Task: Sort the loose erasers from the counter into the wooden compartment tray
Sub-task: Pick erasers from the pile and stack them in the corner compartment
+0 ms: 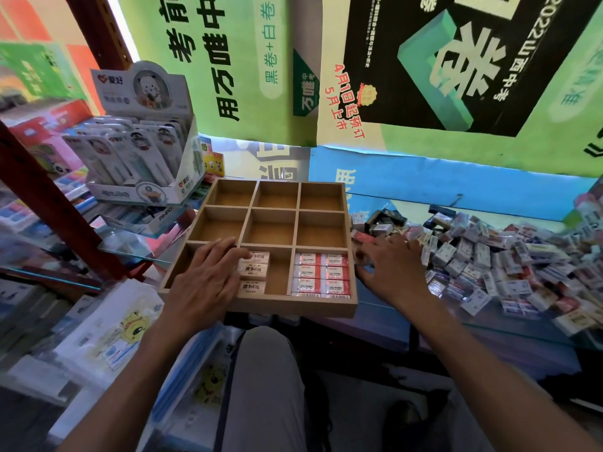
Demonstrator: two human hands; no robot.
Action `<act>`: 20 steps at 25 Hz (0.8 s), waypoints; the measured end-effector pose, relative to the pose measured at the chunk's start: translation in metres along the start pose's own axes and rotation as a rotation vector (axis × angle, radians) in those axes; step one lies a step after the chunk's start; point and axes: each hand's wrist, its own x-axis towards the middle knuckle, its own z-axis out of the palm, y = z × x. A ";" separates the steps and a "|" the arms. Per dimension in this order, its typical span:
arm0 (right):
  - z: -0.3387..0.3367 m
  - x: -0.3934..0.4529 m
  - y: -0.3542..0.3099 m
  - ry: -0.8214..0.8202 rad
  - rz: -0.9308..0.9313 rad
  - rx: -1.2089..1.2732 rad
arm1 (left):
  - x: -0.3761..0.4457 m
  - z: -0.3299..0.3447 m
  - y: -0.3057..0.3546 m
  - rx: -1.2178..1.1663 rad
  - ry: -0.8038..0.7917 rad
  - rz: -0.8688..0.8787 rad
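Note:
A wooden compartment tray (295,207) with a three-by-three grid sits at the counter's near edge. Its near right cell is packed with several red-and-white 2B erasers (321,278). Three beige erasers (254,271) lie stacked in the near middle cell. The two far rows look bare. My left hand (205,282) lies flat over the near left cell, fingertips touching the beige erasers. My right hand (390,267) rests on the counter just right of the tray, fingers spread at the edge of a big pile of loose erasers (496,259); whether it holds one is unclear.
A cardboard display box of carded stationery (140,151) stands left of the tray beside a red shelf post (55,197). Posters cover the wall behind. Packaged goods lie at lower left. My grey-trousered knee (264,380) is below the tray.

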 end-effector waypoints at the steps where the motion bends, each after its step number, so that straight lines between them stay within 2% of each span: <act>1: 0.001 0.000 -0.002 0.048 0.008 0.009 | 0.000 0.001 -0.001 0.003 0.000 0.003; 6: -0.006 0.001 -0.005 0.139 0.225 0.281 | 0.001 0.000 0.000 -0.021 0.018 -0.001; 9: -0.033 0.000 -0.003 0.317 0.182 0.394 | 0.001 0.000 -0.002 -0.036 0.026 0.006; 11: -0.059 -0.002 -0.015 0.249 0.063 0.635 | 0.000 0.000 -0.005 0.005 0.022 0.031; 13: -0.074 -0.006 -0.043 0.072 -0.123 0.759 | 0.001 0.000 -0.005 0.028 0.026 0.068; 16: -0.058 -0.011 -0.092 -0.085 -0.354 0.624 | 0.001 -0.005 -0.002 -0.073 0.047 0.018; 20: -0.034 -0.005 -0.128 -0.140 -0.388 0.586 | 0.000 -0.002 -0.004 0.007 0.024 0.071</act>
